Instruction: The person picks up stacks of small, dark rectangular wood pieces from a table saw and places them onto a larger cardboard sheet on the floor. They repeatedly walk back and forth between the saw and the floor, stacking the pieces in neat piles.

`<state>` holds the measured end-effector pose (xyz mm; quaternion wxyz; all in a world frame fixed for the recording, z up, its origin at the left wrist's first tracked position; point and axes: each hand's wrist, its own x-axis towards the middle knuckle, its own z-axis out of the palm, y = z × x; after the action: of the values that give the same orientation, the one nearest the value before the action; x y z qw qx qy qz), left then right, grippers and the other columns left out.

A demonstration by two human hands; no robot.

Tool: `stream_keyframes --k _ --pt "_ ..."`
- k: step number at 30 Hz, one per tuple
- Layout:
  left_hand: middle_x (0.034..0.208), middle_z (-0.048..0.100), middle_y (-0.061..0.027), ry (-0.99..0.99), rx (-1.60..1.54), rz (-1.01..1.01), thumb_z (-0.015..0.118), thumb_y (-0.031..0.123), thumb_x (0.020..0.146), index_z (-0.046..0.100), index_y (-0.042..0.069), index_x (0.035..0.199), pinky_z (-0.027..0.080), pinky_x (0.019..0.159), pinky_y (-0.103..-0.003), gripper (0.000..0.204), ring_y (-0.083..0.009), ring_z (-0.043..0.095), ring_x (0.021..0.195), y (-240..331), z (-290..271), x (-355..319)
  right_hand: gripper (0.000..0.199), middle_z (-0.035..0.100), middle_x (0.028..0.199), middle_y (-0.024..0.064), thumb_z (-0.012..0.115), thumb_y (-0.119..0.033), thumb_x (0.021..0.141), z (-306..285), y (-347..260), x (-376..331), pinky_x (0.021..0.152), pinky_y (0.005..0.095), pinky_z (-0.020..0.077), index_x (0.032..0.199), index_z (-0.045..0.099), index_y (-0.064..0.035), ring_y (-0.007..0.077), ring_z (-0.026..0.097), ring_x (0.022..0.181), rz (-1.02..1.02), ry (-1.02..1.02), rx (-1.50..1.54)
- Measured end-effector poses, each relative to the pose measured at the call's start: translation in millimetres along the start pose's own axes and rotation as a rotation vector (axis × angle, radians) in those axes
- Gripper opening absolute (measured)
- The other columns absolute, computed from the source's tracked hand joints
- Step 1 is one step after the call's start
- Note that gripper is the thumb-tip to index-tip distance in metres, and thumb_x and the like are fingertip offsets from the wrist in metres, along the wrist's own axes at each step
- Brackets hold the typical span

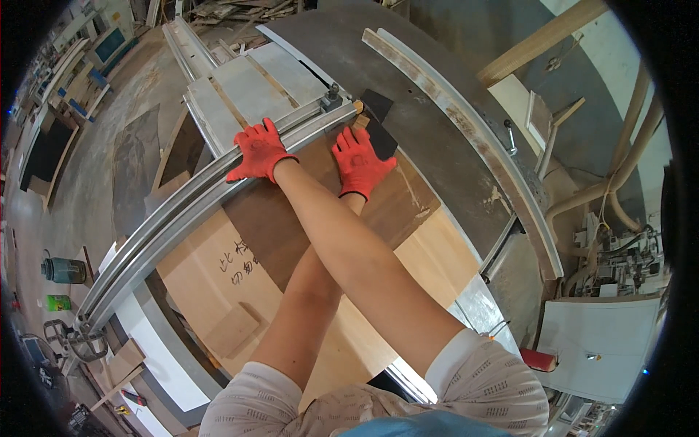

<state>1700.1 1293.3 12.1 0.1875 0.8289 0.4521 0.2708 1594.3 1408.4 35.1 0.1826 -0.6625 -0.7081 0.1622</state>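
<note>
Right hand (258, 151): crossed over, open flat on fence rail (182, 211)
Left hand (362, 164): open flat on brown board (291, 226), just beside the rail

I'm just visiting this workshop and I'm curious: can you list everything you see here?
Long grey metal fence rail: one, running diagonally across the bench.
Dark brown flat wooden board: one, against the rail.
Pale plywood sheet with handwriting: one, under the brown board.
Long curved pale wooden strip: one, on the grey table, upper right.
Flat black block: one, by the rail's far end.
Dark teal jug: one, on the floor at left.
Small green can: one, below the jug.
Right hand: red glove, arm crossed over, laid on the rail.
Left hand: red glove, flat on the brown board.
</note>
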Motion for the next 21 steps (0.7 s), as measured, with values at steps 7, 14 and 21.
stream_keyframes --k 7,14,21 --pt "0.141 0.049 -0.0244 0.052 -0.044 0.034 0.083 0.055 0.063 0.047 0.006 0.128 0.032 0.109 -0.052 0.089 -0.0388 0.041 0.134 12 -8 -14 0.092 0.056 0.135 0.0115 0.075 -0.073 0.063 -13 -12 -17 0.123 0.0505 0.0107 0.130 0.060 -0.0106 0.0289 0.040 0.139 -0.021 0.028 -0.054" --pt "0.133 0.051 -0.0226 0.178 -0.059 0.038 0.085 0.055 0.062 0.048 0.007 0.127 0.029 0.111 -0.057 0.090 -0.0411 0.042 0.132 9 -19 -46 0.045 0.061 0.125 0.0152 0.073 -0.028 0.088 -86 -59 -188 0.103 0.0444 0.0439 0.125 0.060 -0.0065 0.0327 0.057 0.120 -0.223 0.423 0.467" --pt "0.120 0.053 -0.0163 0.103 -0.159 0.006 0.083 0.048 0.062 0.052 0.012 0.125 0.029 0.106 -0.058 0.079 -0.0376 0.047 0.122 40 -43 -80 0.040 0.062 0.121 0.0174 0.074 -0.017 0.083 -45 -43 -468 0.100 0.0468 0.0442 0.118 0.062 -0.0022 0.0376 0.057 0.113 0.545 0.623 0.244"
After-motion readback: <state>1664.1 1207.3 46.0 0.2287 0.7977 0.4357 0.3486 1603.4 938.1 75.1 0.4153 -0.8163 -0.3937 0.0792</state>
